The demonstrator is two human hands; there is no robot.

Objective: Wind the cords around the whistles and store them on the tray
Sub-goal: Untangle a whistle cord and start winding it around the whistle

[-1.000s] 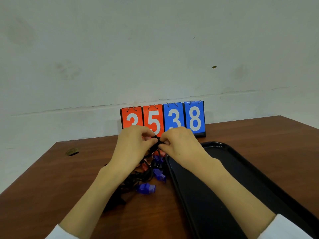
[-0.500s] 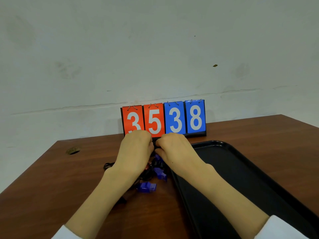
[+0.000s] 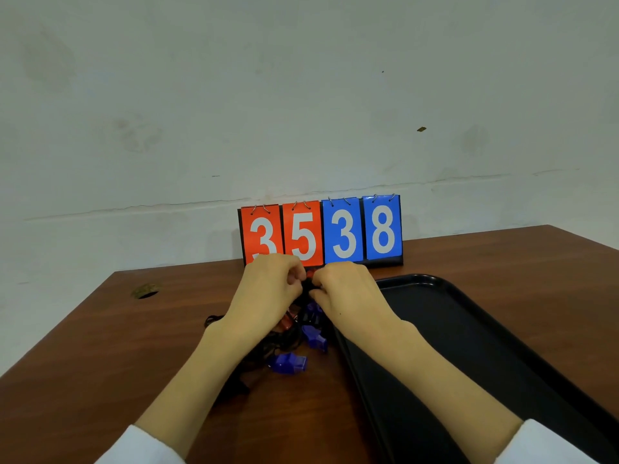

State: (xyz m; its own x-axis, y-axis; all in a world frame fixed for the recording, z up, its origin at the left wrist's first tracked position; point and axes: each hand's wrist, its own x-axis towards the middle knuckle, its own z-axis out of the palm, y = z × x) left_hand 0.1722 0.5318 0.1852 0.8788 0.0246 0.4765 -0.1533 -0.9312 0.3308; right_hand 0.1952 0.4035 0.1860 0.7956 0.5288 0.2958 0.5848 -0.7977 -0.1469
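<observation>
Left edge: brown table (image 3: 100, 363) with a cable hole (image 3: 144, 291). Nothing there for the task.

Left hand (image 3: 268, 289): fingers curled in, pinching the red whistle (image 3: 310, 273) at the gap between my hands. Only a sliver of red shows, so I can't confirm the exact grip points.

Below and between my wrists: the pile of whistles (image 3: 294, 333) on the table, tangled in black cord. One blue whistle (image 3: 288, 362) lies nearest me, a second blue whistle (image 3: 315, 336) is just beyond it, and a red one is half hidden under my left wrist. A loop of cord sticks out of the pile's left side.

Right hand (image 3: 348, 293): fingers also curled, pinching the cord (image 3: 306, 291) of the held whistle, close against the left fingertips.

Right: black tray (image 3: 485, 346), its near rim just beside the pile. I see nothing on it. Scoreboard (image 3: 321, 232) stands behind, reading 3538.

Handling, my estimate:
- Whistles are light, hard plastic and smooth, so I grip the body across its flat sides.
- Cord is thin and limp, won't hold shape, and snags on its neighbours.
- Keep tension on while wrapping and pin the last turn with a thumb, or it springs loose.
- Lift one whistle clear of the tangle first.
</observation>
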